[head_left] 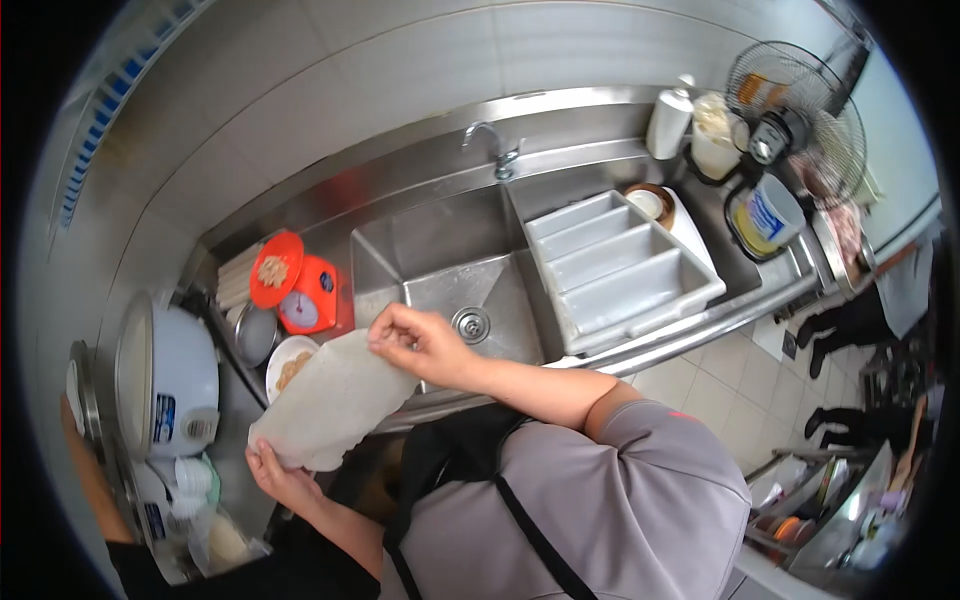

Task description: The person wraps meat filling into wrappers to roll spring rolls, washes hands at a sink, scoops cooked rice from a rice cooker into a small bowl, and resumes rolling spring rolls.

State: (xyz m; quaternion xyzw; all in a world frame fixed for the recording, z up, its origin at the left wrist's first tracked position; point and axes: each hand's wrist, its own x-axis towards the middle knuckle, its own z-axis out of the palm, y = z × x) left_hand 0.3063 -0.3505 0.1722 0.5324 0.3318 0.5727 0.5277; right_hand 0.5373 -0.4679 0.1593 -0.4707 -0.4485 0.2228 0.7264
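Observation:
A thin, limp off-white sheet (330,400), of a material I cannot make out, is held up between both my hands. My right hand (420,345) pinches its upper right end, above the front edge of the sink. Down at the lower left end, my left hand (285,480) grips the other side with thumb and fingers. Behind the sheet, partly hidden, is a white bowl (284,365) with pale brown pieces in it. Just beyond stands an orange-red kitchen scale (318,290), its round pan (276,268) carrying a small heap of pale pieces.
A steel sink (430,290) with a tap (495,150) lies ahead. Right of it rests a grey compartment tray (630,270), near a white pump bottle (670,122) and a fan (790,120). A large rice cooker (180,370) stands left, beside another person's arm (92,475).

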